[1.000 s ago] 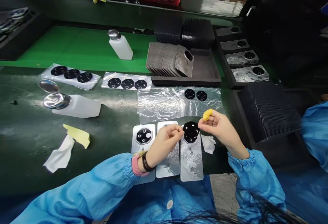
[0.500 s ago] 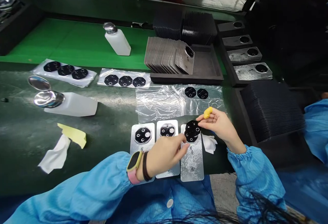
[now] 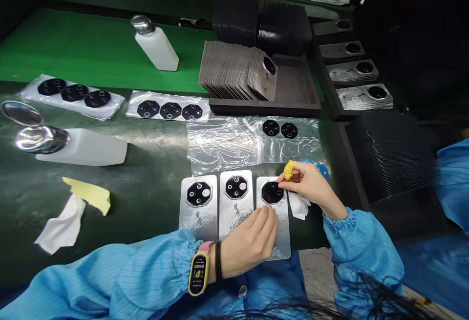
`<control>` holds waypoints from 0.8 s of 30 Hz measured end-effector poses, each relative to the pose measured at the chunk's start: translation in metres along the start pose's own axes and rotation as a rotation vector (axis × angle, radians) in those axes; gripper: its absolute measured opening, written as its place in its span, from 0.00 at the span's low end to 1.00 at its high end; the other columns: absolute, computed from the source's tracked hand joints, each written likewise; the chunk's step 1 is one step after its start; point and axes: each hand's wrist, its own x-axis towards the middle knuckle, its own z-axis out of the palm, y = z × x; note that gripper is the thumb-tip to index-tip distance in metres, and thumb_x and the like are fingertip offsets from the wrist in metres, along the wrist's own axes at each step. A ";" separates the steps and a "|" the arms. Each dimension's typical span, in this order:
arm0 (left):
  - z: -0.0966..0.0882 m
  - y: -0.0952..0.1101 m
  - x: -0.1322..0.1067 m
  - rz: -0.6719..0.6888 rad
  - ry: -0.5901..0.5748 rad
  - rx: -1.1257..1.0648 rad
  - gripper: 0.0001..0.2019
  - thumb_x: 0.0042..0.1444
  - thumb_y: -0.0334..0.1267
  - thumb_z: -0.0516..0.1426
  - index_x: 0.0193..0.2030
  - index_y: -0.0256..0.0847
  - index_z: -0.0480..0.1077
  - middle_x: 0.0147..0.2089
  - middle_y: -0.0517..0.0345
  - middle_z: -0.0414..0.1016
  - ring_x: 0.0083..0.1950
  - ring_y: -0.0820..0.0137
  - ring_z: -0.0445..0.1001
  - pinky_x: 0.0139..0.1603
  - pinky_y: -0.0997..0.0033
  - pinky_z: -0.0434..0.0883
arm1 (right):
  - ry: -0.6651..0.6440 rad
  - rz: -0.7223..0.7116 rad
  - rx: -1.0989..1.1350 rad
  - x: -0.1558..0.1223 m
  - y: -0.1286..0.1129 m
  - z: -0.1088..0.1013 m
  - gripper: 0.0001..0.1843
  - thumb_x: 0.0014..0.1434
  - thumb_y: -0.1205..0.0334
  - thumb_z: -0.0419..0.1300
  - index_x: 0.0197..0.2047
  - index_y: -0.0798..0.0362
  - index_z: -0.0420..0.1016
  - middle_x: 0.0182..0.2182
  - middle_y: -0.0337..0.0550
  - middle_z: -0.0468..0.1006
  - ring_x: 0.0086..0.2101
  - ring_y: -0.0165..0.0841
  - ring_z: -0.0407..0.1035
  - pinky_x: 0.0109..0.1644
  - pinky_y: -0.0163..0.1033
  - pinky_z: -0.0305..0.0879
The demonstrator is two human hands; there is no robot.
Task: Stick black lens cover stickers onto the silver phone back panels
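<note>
Silver plate (image 3: 283, 237) is partly blocked by the left hand (image 3: 252, 242), finger grip unclear; the right hand (image 3: 311, 183) pinches a black octagon (image 3: 270, 194), white tissue (image 3: 298, 206) beside its fingers, clear film (image 3: 220, 145) beyond.

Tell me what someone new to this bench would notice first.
Probably the bright yellow finger cover on the right hand, beside a black octagonal disc on the rightmost of three silver plates in front. The vivid green surface at the back, with a white bottle on it, would likely come next, then the yellow-framed watch behind the left hand.
</note>
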 end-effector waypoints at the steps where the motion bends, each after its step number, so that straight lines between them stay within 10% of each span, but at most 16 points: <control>1: 0.000 0.000 -0.001 0.004 0.003 0.002 0.14 0.60 0.25 0.46 0.47 0.21 0.68 0.42 0.36 0.78 0.44 0.58 0.77 0.48 0.59 0.72 | -0.001 -0.002 -0.004 0.000 0.000 0.000 0.15 0.43 0.55 0.68 0.23 0.51 0.64 0.26 0.39 0.79 0.32 0.37 0.77 0.41 0.45 0.74; 24: -0.005 -0.004 0.000 0.025 0.059 0.044 0.15 0.59 0.22 0.45 0.45 0.17 0.70 0.40 0.37 0.78 0.41 0.59 0.77 0.44 0.60 0.72 | 0.011 0.002 -0.014 -0.003 -0.004 0.003 0.09 0.44 0.62 0.65 0.23 0.51 0.66 0.26 0.40 0.80 0.32 0.36 0.78 0.40 0.43 0.75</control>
